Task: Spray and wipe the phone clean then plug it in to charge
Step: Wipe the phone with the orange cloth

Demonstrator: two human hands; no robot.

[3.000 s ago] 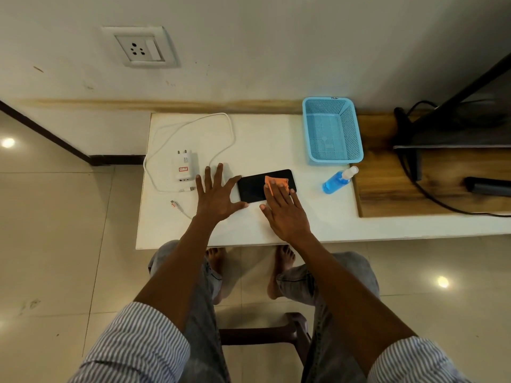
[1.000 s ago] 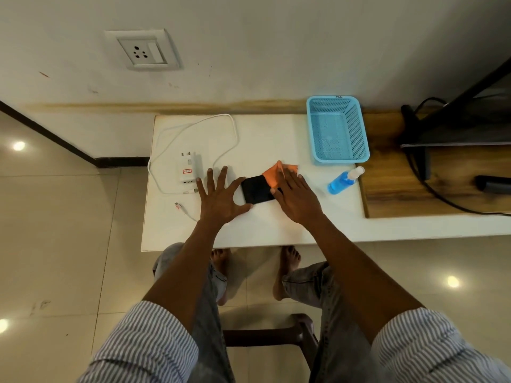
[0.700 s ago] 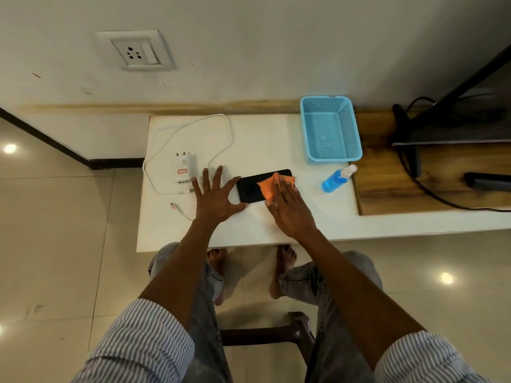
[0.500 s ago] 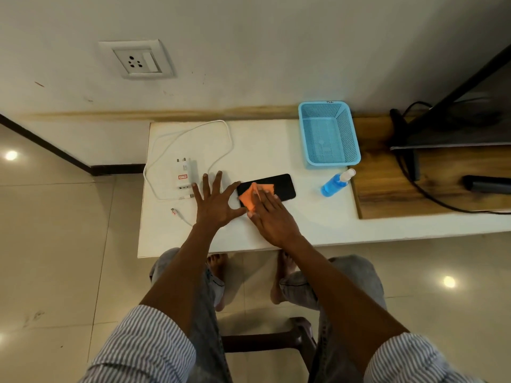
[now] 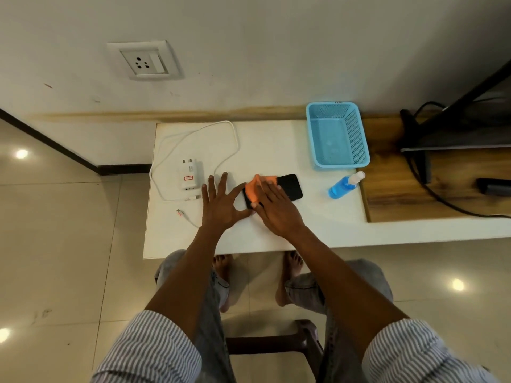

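A black phone [image 5: 290,186] lies flat on the white table [image 5: 265,139]. My right hand [image 5: 276,208] presses an orange cloth [image 5: 255,186] onto the phone's left half, palm down. My left hand [image 5: 221,205] lies flat with fingers spread just left of the phone, its thumb against the phone's left end. A white charger plug [image 5: 190,178] with its looped white cable [image 5: 229,150] sits to the left, the cable's free end [image 5: 181,212] near my left hand. A blue spray bottle [image 5: 344,185] lies right of the phone.
An empty light-blue mesh basket [image 5: 337,134] stands at the back right of the table. A wall socket [image 5: 143,60] is above the table's left end. A wooden board [image 5: 409,194] with a black stand and cables lies to the right.
My right hand has swept the orange cloth back and forth across the phone, now resting over its left half. My left hand has stayed flat at the phone's left end.
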